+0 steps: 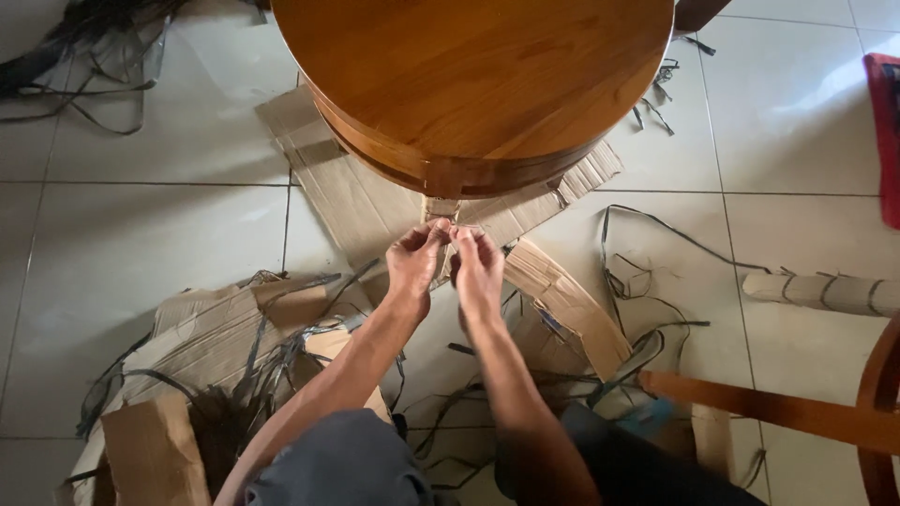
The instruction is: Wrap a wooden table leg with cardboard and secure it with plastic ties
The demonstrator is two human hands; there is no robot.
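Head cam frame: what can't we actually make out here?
- What the left hand and right hand pinch under the round wooden tabletop: too small, covered by fingertips.
- Table leg wrapped in cardboard: mostly hidden behind the hands.
- Tabletop's far side: cut off by the top edge.
- Red item: cut off by the right edge.
- Wooden piece at lower right: runs out of frame.
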